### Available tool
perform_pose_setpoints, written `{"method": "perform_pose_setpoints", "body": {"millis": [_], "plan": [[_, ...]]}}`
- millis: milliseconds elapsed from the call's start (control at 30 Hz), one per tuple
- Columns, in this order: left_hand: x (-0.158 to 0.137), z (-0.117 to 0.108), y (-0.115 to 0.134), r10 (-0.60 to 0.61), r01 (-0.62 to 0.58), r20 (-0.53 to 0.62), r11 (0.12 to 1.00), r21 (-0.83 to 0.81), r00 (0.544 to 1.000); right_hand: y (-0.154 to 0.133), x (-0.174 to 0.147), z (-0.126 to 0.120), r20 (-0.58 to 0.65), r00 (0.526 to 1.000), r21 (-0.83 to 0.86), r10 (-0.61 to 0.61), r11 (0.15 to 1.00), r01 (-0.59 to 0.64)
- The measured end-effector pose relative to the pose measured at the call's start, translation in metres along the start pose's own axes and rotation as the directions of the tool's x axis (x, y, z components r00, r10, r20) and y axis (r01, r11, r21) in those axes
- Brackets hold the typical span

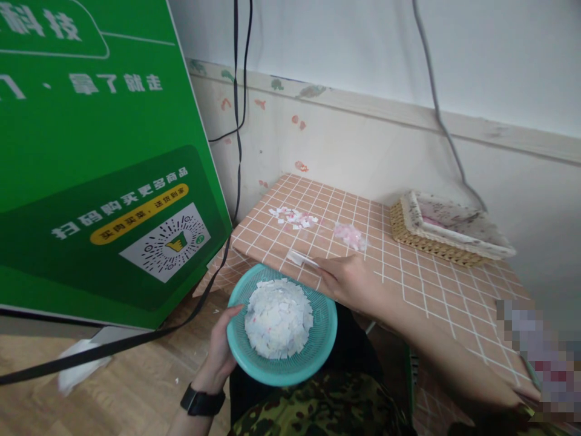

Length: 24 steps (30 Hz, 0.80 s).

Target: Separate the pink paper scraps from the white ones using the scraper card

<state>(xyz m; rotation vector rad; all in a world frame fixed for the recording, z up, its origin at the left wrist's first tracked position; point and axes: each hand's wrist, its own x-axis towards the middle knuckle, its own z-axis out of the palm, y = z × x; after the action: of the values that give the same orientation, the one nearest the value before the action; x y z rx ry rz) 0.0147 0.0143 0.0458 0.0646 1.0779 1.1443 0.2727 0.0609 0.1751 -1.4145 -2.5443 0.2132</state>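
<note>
A teal plastic colander [236, 345] rests over my lap just below the table edge, heaped with small white paper pieces [279, 318]. My left hand [222, 342] grips its left rim, thumb on top, a black band on the wrist. Above the table's front edge, my right hand [347, 278] pinches a thin white strip [311, 261]; its exact kind is unclear. Near the strip's far end lies a whitish piece [295, 257]. Beyond, white and pink paper scraps [293, 218] lie scattered on the tabletop, and a small pink-and-white pile [349, 236] sits to their right.
The table [385, 284] has a brown-and-white checked cover. A cloth-lined wicker basket [440, 251] stands at the back right, against the wall. A tall green sign board [91, 151] blocks the left side. A black strap [200, 303] runs across the front of it.
</note>
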Motion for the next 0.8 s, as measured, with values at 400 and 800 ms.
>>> {"method": "perform_pose_setpoints", "body": {"millis": [400, 800], "plan": [[-0.005, 0.006, 0.003, -0.011, 0.011, -0.01, 1.0, -0.02, 1.0, -0.013, -0.006, 0.004, -0.069, 0.997, 0.22, 0.017, 0.976, -0.001], [0.02, -0.018, -0.016, -0.021, 0.021, 0.022, 1.0, 0.022, 1.0, -0.027, 0.067, 0.033, -0.244, 0.909, 0.253, 0.337, 0.927, -0.276]]}}
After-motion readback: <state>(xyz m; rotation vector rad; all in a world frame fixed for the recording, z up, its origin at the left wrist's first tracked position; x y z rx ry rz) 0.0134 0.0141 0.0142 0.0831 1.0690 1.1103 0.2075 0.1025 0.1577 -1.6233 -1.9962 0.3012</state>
